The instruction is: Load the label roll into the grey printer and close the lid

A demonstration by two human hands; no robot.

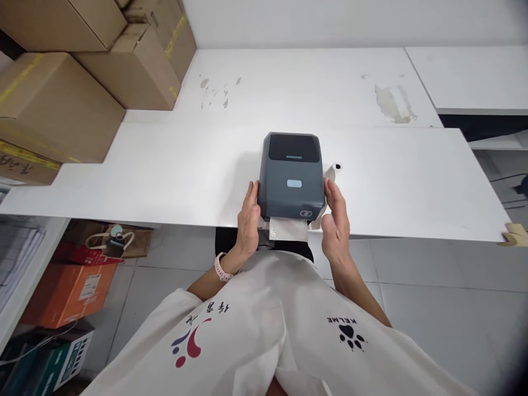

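A dark grey label printer (293, 184) stands near the front edge of the white table, with a glossy black panel on top and a pale blue button. My left hand (248, 220) is pressed along its left side, fingers pointing forward. On the opposite side, my right hand (336, 220) holds it the same way, so the printer sits between both palms. A whitish strip (288, 229), like label paper or film, comes out under the printer's near edge and hangs past the table. Beside the right hand lies a thin white roll (333, 168) with a dark hole at its end, partly hidden.
Cardboard boxes (61, 110) are stacked on the left of the table (412, 187). Below on the left are an orange box (68, 291) and a green box (58, 363). Peeled patches mark the tabletop's rear. A beige piece (515, 235) sits at the right front corner.
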